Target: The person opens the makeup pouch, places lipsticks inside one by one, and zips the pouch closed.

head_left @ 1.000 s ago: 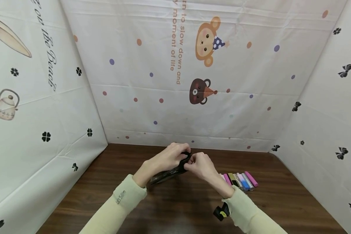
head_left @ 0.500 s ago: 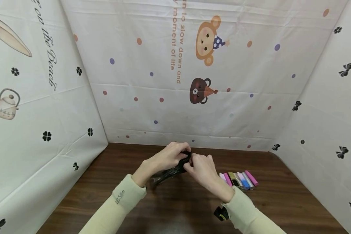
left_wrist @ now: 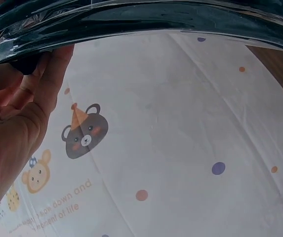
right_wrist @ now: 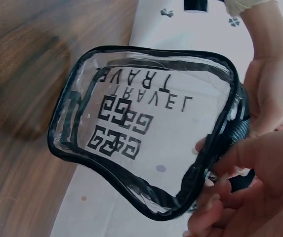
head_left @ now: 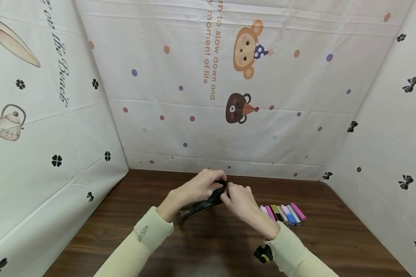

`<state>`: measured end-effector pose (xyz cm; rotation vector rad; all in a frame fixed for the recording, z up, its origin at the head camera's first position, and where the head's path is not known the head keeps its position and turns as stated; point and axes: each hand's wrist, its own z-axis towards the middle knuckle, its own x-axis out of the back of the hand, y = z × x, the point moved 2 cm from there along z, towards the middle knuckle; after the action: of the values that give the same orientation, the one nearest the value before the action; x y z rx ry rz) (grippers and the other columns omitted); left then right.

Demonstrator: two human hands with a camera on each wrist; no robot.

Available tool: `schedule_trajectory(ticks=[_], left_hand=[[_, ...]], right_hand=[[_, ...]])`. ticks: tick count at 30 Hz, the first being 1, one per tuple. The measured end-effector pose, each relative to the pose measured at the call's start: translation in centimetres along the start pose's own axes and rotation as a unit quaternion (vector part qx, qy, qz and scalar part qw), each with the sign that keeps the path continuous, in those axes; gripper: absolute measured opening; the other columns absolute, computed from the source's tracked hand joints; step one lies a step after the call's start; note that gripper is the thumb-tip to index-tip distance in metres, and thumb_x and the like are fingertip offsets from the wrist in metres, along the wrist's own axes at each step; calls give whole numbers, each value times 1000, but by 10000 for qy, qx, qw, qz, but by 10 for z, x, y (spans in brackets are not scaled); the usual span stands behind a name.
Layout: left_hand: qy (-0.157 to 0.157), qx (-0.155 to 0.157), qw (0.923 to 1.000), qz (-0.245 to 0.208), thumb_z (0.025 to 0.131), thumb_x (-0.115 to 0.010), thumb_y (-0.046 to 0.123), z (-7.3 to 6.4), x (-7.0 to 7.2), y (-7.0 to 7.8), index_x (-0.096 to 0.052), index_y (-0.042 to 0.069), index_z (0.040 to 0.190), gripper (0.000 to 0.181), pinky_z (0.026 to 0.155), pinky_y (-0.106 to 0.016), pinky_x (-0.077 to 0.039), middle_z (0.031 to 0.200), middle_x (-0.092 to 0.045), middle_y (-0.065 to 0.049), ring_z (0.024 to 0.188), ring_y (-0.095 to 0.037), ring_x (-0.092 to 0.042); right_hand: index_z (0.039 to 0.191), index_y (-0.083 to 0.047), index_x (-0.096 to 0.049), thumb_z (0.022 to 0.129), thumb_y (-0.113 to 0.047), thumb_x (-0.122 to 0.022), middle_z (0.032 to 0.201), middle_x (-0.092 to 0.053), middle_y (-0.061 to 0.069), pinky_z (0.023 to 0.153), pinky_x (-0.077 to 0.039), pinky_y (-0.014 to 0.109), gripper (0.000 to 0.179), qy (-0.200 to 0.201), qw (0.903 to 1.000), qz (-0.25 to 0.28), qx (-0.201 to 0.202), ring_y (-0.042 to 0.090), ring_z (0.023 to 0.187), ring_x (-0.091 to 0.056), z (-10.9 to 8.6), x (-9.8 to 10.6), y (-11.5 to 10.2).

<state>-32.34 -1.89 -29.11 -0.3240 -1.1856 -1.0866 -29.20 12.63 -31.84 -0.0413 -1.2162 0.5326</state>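
Observation:
A clear toiletry bag with black trim is held up over the table between both hands. In the right wrist view, the bag shows "TRAVEL" lettering and dark square motifs on its see-through sides. My left hand grips its black upper edge from the left, the thumb and fingers on either side, as the left wrist view also shows. The right hand has thumb and fingers pinched at the zipper edge of the bag. Whether they hold the zipper pull itself is hidden by the fingers.
Several slim coloured tubes, pink, black-and-gold, blue and silver, lie in a row on the brown wooden table, right of the right hand. Printed white cloth walls enclose the table at the back and both sides.
The right hand has turned slightly and shifted a little to the right along the bag's edge. The left hand keeps its grip, and the bag stays nearly in place.

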Motion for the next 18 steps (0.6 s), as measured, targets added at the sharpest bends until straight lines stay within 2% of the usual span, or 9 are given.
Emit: schedule_trajectory(ticks=[4,7,12,14,18], left_hand=[[-46,-49,10000,-18,94,-58,2,0,2,0,-62,8,106,14,85,-31,-50,101,-69,-4,92,-15,-63],[-12,-54,10000,-75,93,-59,2,0,5,1,-63,7,106,14,80,-27,-51,101,-69,-4,89,-14,-62],[-38,31,10000,14,95,-58,6,1,8,4,-63,8,108,14,78,-26,-51,103,-69,-4,87,-13,-63],[-158,134,9997,125,96,-58,11,0,8,5,-62,9,111,16,79,-26,-51,105,-69,-4,89,-13,-63],[-364,297,9986,222,95,-59,16,-2,8,5,-61,11,114,20,78,-25,-50,106,-69,-3,86,-11,-62]], right_hand=[[71,-12,-53,95,-13,-52,61,-49,-3,67,-30,34,25,-212,9996,203,34,12,56,-44,0,5,1],[77,-11,-61,95,-13,-55,63,-54,-4,71,-35,37,20,-35,9995,289,129,11,57,-46,1,10,3],[77,-12,-63,94,-12,-58,61,-53,-6,69,-33,33,18,431,9983,272,294,8,55,-44,0,11,4],[76,-13,-62,94,-12,-58,60,-52,-7,68,-31,33,19,473,9980,272,317,8,55,-43,-1,10,4],[77,-13,-63,94,-11,-59,59,-51,-7,71,-34,34,17,433,9977,371,356,7,54,-42,-2,9,3]])
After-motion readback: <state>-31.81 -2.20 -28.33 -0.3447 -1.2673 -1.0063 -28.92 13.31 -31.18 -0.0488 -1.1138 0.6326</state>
